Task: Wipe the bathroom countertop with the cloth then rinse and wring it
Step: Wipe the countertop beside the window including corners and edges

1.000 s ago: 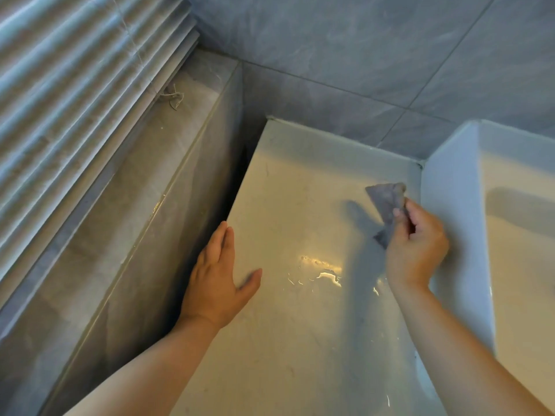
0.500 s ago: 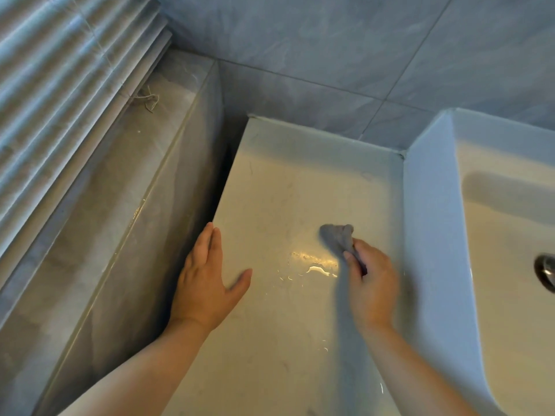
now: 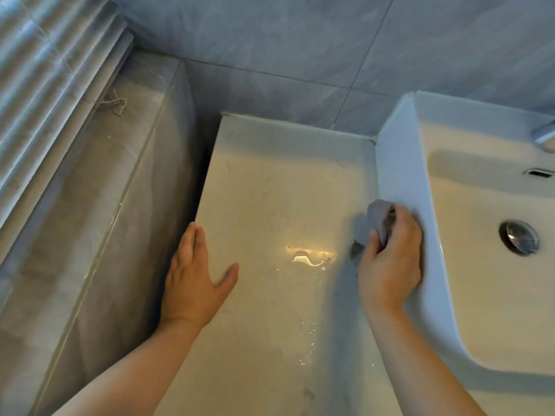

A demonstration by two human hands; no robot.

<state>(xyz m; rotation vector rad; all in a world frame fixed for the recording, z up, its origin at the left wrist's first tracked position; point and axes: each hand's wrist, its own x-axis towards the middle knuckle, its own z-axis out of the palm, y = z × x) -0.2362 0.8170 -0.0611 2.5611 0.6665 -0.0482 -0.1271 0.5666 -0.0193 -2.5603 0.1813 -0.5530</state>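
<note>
A: "Our left hand point(image 3: 192, 277) is staying flat on the countertop point(image 3: 270, 181), fingers pressed together, thumb out. What's changing?"

B: "We're leaving the puddle point(image 3: 309, 257) behind: 0.5 s ago the cloth point(image 3: 377, 216) was there. Now it's bunched in our right hand's point(image 3: 390, 262) curled fingers, rubbing beside the sink point(image 3: 401, 172) wall. We're still wiping."
</note>
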